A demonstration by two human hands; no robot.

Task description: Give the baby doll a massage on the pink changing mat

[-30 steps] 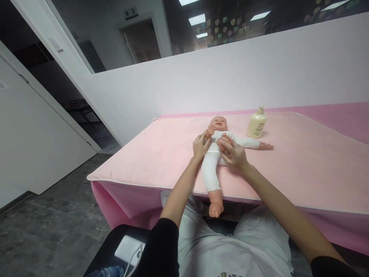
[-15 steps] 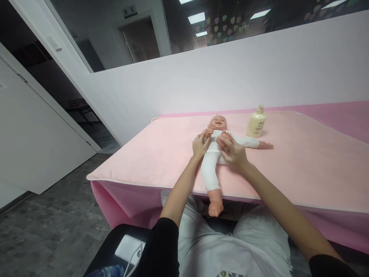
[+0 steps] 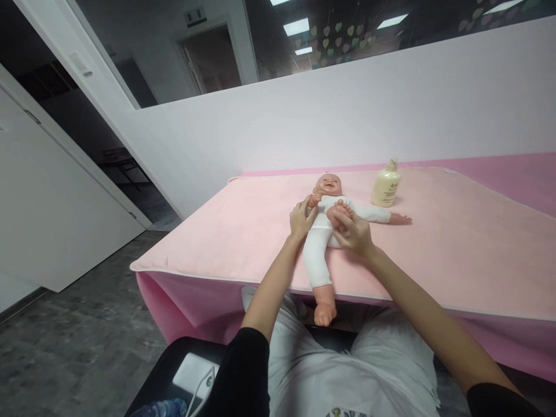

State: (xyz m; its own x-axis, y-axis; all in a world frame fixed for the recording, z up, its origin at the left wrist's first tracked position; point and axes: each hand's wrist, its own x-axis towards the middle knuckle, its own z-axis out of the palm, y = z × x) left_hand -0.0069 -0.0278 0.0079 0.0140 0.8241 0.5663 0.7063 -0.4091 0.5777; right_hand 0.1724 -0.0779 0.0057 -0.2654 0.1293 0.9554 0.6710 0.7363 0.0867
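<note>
A baby doll (image 3: 318, 249) in white clothing lies on its back on a pink padded cover (image 3: 243, 231). Its head is toward the wall, and one leg hangs over the near edge. My left hand (image 3: 302, 219) is closed around the doll's forearm beside its chest, just below the small doll hand (image 3: 314, 200). With my right hand (image 3: 355, 231) I grip the doll's raised foot (image 3: 341, 213), which is bent up over its belly, toes upward. The doll's other arm (image 3: 377, 214) stretches out to the right.
A pale yellow pump bottle (image 3: 386, 184) stands behind the outstretched doll arm. A white wall (image 3: 304, 127) rises behind the table. At lower left, a white device with a cable (image 3: 195, 376) lies on a black chair (image 3: 174, 353) beside me.
The doll's raised foot has shifted slightly down and to the right in my right hand. My left hand keeps its place on the doll's arm.
</note>
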